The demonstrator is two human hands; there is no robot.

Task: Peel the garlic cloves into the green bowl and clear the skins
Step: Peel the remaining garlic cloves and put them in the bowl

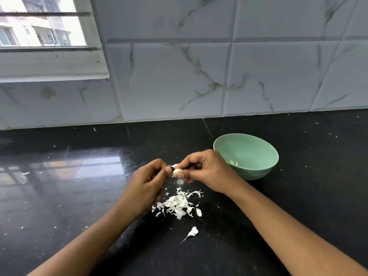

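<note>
A pale garlic clove [176,172] is held above the black counter between both hands. My left hand [148,182] pinches it from the left with thumb and curled fingers. My right hand [207,170] pinches it from the right, fingers curled round its far end. A strip of skin sticks out at the clove's top. The green bowl [258,156] stands just right of my right hand, with peeled cloves [233,162] at its bottom, partly hidden by the hand. A heap of white garlic skins [179,203] lies on the counter below the hands.
One loose skin piece [192,232] lies nearer to me than the heap. Small skin flecks are scattered over the black counter [79,196]. A marble-tiled wall [199,76] closes the back, with a window [43,22] at the upper left.
</note>
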